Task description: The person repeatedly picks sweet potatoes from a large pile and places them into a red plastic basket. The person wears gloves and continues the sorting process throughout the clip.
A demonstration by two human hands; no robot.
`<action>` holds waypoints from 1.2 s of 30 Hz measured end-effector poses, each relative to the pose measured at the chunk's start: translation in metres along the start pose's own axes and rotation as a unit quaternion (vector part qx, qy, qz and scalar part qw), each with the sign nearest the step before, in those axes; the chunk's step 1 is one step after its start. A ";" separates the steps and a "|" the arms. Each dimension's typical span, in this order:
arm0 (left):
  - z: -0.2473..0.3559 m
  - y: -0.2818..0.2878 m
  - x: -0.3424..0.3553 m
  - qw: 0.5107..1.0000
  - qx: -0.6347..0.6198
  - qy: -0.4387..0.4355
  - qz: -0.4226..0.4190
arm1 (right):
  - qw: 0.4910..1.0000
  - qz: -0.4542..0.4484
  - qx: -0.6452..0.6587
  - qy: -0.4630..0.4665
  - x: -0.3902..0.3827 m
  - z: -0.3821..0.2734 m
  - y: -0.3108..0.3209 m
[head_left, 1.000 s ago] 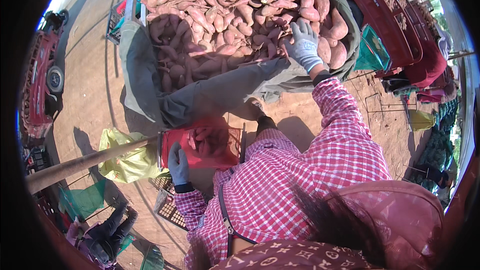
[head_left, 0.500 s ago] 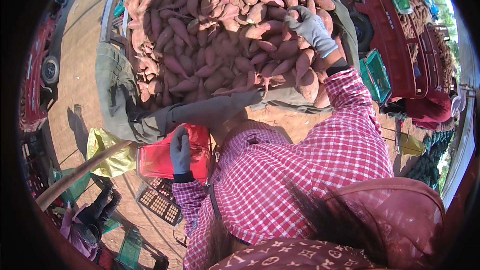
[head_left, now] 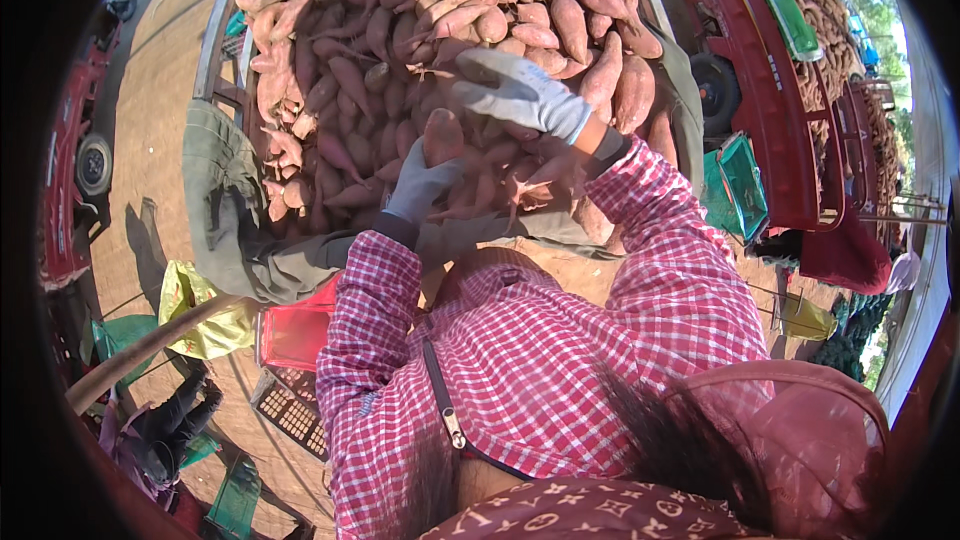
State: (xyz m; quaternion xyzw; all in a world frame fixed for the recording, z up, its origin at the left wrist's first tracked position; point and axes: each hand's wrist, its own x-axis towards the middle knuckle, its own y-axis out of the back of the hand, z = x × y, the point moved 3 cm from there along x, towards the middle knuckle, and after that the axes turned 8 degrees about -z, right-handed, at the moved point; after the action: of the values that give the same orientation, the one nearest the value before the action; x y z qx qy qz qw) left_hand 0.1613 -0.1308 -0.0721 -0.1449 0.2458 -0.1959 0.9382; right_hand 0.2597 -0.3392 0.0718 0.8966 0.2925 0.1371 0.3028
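A heap of reddish sweet potatoes (head_left: 345, 80) fills a bed draped along its near side with grey-green cloth (head_left: 225, 185). My left hand (head_left: 420, 183), in a grey glove, grips one sweet potato (head_left: 442, 137) from below, holding it upright above the near part of the heap. Up and to the right of it, my gloved right hand (head_left: 525, 95) hovers over the pile with fingers stretched leftward and thumb apart. Nothing shows in the right hand, though its palm side is turned away from view. Shade covers the middle of the heap.
A red crate (head_left: 295, 328) and a dark slotted crate (head_left: 290, 405) stand below left, near a yellow sack (head_left: 205, 310). A wooden pole (head_left: 155, 340) slants there. Red vehicles (head_left: 760, 70) loaded with sweet potatoes and a green crate (head_left: 735, 185) are at the right. Another person (head_left: 160, 440) is at lower left.
My left hand has come up from beside the red crate to the heap and now holds a sweet potato. My right hand has moved left from the heap's right side and opened.
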 end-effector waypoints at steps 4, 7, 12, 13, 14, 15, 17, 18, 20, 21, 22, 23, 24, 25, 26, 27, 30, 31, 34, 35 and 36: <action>0.001 -0.008 -0.013 0.980 -0.196 -0.010 -0.022 | 0.887 0.138 -0.330 -0.291 0.007 0.108 0.089; -0.003 -0.004 -0.005 0.974 -0.220 -0.054 -0.014 | 0.864 0.119 -0.372 -0.317 0.021 0.136 0.095; 0.026 -0.010 -0.025 0.936 -0.321 -0.062 -0.131 | 0.882 0.131 -0.351 -0.285 0.012 0.158 0.085; 0.030 -0.012 -0.029 0.922 -0.342 -0.081 -0.162 | 0.902 0.149 -0.312 -0.258 0.009 0.168 0.084; 0.028 -0.010 -0.035 0.923 -0.338 -0.081 -0.162 | 0.908 0.139 -0.314 -0.239 0.012 0.168 0.084; 0.028 -0.011 -0.037 0.922 -0.336 -0.080 -0.172 | 0.916 0.163 -0.313 -0.192 0.007 0.190 0.097; 0.022 -0.004 -0.060 0.922 -0.362 -0.080 -0.114 | 0.963 0.159 -0.172 -0.132 0.015 0.154 0.082; 0.020 -0.007 -0.066 0.910 -0.401 -0.076 -0.071 | 0.973 0.157 -0.137 -0.096 0.012 0.122 0.074; 0.019 -0.008 -0.073 0.882 -0.437 -0.136 -0.113 | 0.982 0.159 0.085 -0.064 -0.007 0.069 0.048; 0.014 -0.007 -0.079 0.862 -0.475 -0.146 -0.102 | 0.969 0.143 0.196 -0.039 -0.003 0.026 0.021; 0.011 -0.006 -0.085 0.840 -0.510 -0.156 -0.103 | 0.967 0.111 0.226 -0.025 -0.004 0.001 -0.005; 0.013 -0.003 -0.092 0.826 -0.518 -0.205 -0.090 | 0.963 0.083 0.256 -0.015 -0.001 -0.018 -0.026; 0.017 -0.001 -0.098 0.813 -0.522 -0.241 -0.094 | 0.943 0.003 0.327 -0.053 -0.005 -0.046 -0.045; 0.017 0.001 -0.109 0.804 -0.530 -0.255 -0.080 | 0.933 -0.010 0.356 -0.040 -0.005 -0.076 -0.075; 0.017 0.004 -0.122 0.796 -0.538 -0.268 -0.068 | 0.922 -0.021 0.385 -0.030 -0.003 -0.097 -0.101; 0.016 0.005 -0.136 0.786 -0.546 -0.282 -0.063 | 0.897 -0.062 0.436 -0.036 -0.001 -0.103 -0.123; 0.019 0.015 -0.159 0.774 -0.564 -0.278 0.067 | 0.929 -0.128 0.345 0.025 0.008 -0.141 -0.178; 0.024 0.016 -0.177 0.762 -0.567 -0.299 0.095 | 0.930 -0.144 0.339 0.022 0.013 -0.149 -0.188; -0.014 0.047 -0.190 0.708 -0.604 -0.337 0.144 | 0.927 -0.255 0.275 0.013 0.009 -0.179 -0.225; -0.035 0.057 -0.190 0.688 -0.611 -0.362 0.151 | 0.922 -0.295 0.242 0.062 0.009 -0.188 -0.233; -0.060 0.066 -0.189 0.668 -0.614 -0.387 0.164 | 0.910 -0.335 0.214 0.113 0.009 -0.192 -0.244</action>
State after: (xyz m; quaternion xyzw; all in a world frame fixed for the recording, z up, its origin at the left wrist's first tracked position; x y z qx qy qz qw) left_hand -0.0016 0.0002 -0.0702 -0.7081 -0.0549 0.2298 0.6654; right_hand 0.0781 -0.0877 0.0697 0.7676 0.6306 0.0619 0.0965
